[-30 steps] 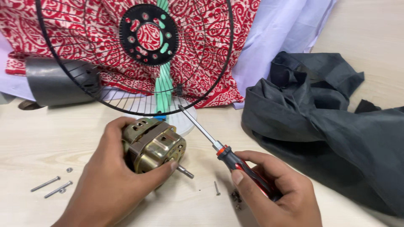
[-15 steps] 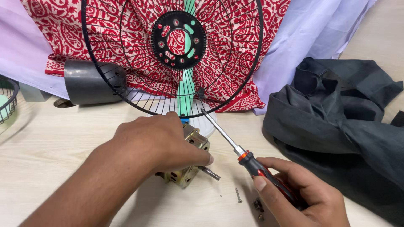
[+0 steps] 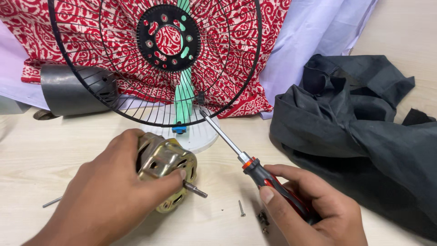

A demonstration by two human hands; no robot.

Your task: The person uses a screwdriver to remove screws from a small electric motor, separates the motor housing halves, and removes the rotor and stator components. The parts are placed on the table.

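Left hand: the left hand [image 3: 107, 193] was closed over the fan motor [image 3: 166, 171], fingers wrapped across its top and thumb pressed near the shaft end.
Fan motor: a brass-coloured metal housing with vent slots, resting on the wooden table [image 3: 36, 155], tilted so that its steel shaft [image 3: 195, 190] pointed right and slightly down.
Right hand: the right hand [image 3: 309, 212] was curled shut around the handle of the screwdriver [image 3: 248, 161], thumb laid along the grip.
Screwdriver: red and black handle with an orange collar; the bare metal blade ran up and left, its tip at the lower rim of the fan guard [image 3: 154, 59].
Loose hardware: one small screw [image 3: 241, 207] lay on the table between the two hands; a few dark small parts [image 3: 263, 218] lay just beside the right thumb; a long bolt [image 3: 52, 202] lay left of the left wrist.
Fan guard: black wire grille with a round black hub plate, standing tilted behind the motor.
Base: a white round base [image 3: 205, 134] with a green upright behind the grille.
Surroundings: a dark grey motor cover [image 3: 68, 95] at left, a red patterned cloth [image 3: 273, 54] behind, a black cloth [image 3: 364, 136] heaped at right.
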